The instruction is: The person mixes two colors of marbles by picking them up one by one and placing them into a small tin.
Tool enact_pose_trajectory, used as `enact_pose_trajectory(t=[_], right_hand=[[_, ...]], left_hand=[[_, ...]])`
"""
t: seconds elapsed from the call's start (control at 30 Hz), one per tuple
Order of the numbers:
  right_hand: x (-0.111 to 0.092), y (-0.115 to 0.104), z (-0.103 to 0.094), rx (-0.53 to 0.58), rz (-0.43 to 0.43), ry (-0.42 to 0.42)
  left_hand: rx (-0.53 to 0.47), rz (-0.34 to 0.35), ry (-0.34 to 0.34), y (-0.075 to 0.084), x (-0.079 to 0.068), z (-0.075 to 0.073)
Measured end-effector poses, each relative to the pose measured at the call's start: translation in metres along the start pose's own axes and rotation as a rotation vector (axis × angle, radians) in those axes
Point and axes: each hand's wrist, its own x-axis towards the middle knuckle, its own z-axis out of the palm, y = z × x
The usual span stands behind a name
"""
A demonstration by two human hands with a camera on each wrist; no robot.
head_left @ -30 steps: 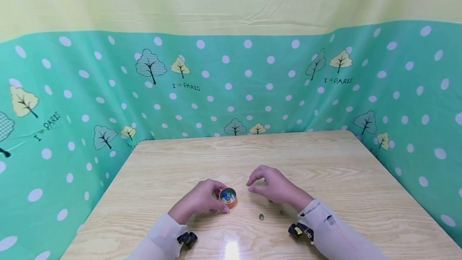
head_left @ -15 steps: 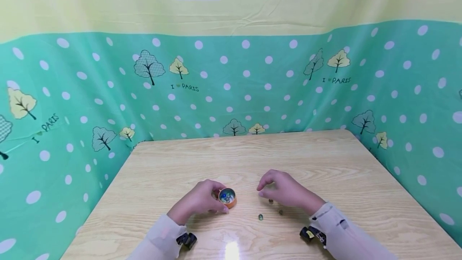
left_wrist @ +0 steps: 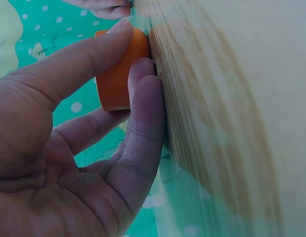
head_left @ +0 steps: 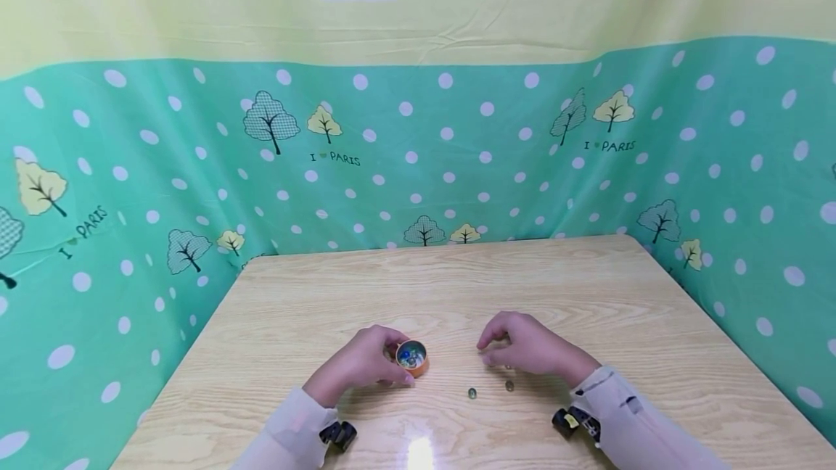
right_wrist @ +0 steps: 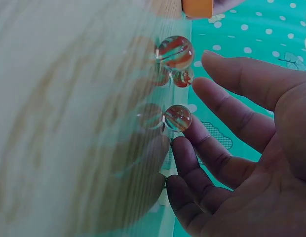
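My left hand point(head_left: 366, 357) holds a small round orange cup point(head_left: 420, 370) upright on the table. In the left wrist view, the thumb and fingers point(left_wrist: 148, 106) curl round the orange wall of the cup point(left_wrist: 113, 84). Several glass marbles point(head_left: 412, 358) lie inside the cup. My right hand point(head_left: 529, 345) hovers low over the table to the right, fingers loosely bent. In the right wrist view, an orange-striped marble point(right_wrist: 176, 53), a smaller-looking red marble point(right_wrist: 183, 77) and a clear marble with a dark swirl point(right_wrist: 177, 118) lie by its fingertips, with no marble visibly pinched.
The light wood table point(head_left: 326, 281) has a glossy surface that mirrors the marbles. A green dotted cloth point(head_left: 451, 158) hangs along its back and sides. Black wrist cameras point(head_left: 338, 435) sit on both sleeves.
My right hand has moved away from beside the cup, rightward and slightly toward me, to the loose marbles. The left hand and cup have stayed in place.
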Motion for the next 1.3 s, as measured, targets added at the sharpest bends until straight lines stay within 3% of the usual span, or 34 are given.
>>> enact_pose_trajectory(t=[0.5,1.3], right_hand=[[0.0037,-0.0059,-0.0016,-0.015,-0.005,-0.042],[-0.0024,-0.0013,-0.0008,-0.085,-0.012,0.001]], left_hand=[[-0.005,-0.007,0.014,-0.0029,-0.0032,-0.0038],[-0.019,-0.002,0.004,-0.0043,0.0001,0.0006]])
